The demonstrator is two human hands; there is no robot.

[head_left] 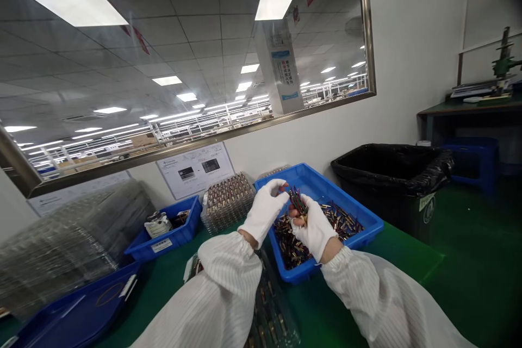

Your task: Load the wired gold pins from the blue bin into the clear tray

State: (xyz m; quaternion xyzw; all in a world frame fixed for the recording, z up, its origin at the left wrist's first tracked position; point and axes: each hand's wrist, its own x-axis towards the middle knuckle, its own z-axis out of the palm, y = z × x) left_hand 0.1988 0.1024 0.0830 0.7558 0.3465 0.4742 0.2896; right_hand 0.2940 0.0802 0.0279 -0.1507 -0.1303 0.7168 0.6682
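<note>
Over a large blue bin (369, 227), my right hand (316, 231) wears a white fingerless-tipped glove and is closed around a bunch of small wired metal parts (299, 204), with red and green leads pointing up. My left hand (267, 206), gloved the same way, is just left of the bunch. Its fingers are bent and its thumb and fingertips are close together; anything between them is too small to make out. Loose copper-coloured cylindrical parts (342, 220) lie heaped in the bin. Below my left forearm, a clear plastic tray (271, 310) holds rows of similar parts, partly hidden by the sleeve.
Stacked filled trays (228, 201) stand against the wall beside a small blue bin (171, 239) containing a white packet. Clear empty trays (77, 239) are piled at left, behind a dark blue tray (77, 310). A black-lined trash bin (391, 185) stands right of the green table.
</note>
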